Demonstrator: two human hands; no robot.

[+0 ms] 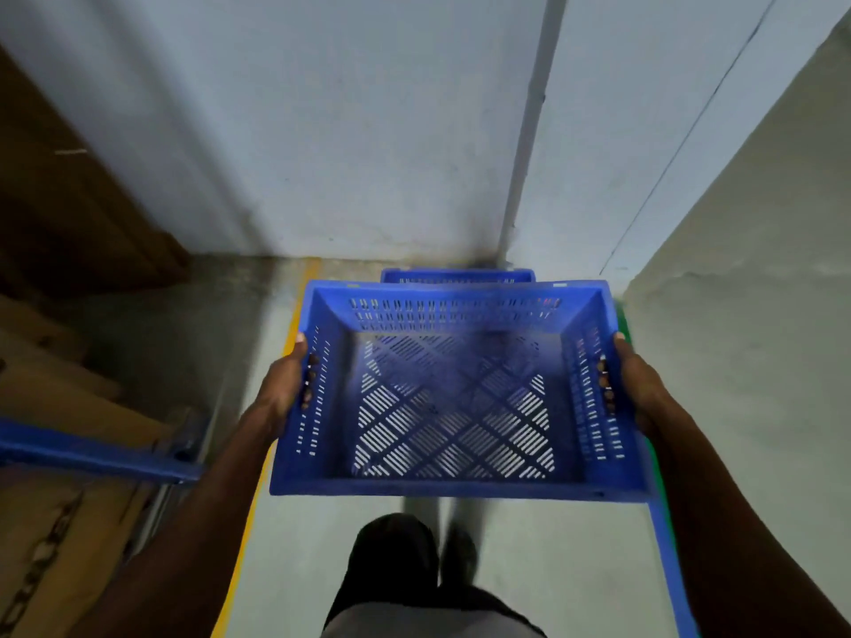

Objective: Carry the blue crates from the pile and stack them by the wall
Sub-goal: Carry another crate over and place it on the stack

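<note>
I hold an empty blue slotted crate [456, 485] level in front of me, above the floor. My left hand [285, 384] grips its left side, fingertips showing through the handle slot. My right hand [638, 384] grips the right side the same way. Just beyond the held crate, the rim of another blue crate [456, 274] shows at the foot of the grey wall [368, 131], mostly hidden by the one I carry.
Brown cardboard [69, 200] leans at the left, with a blue rack beam [92, 453] and a chain [37, 568] below it. A yellow floor line [248, 522] runs on the left. A blue edge [667, 568] and a second wall [760, 315] close the right. My legs [405, 568] show below.
</note>
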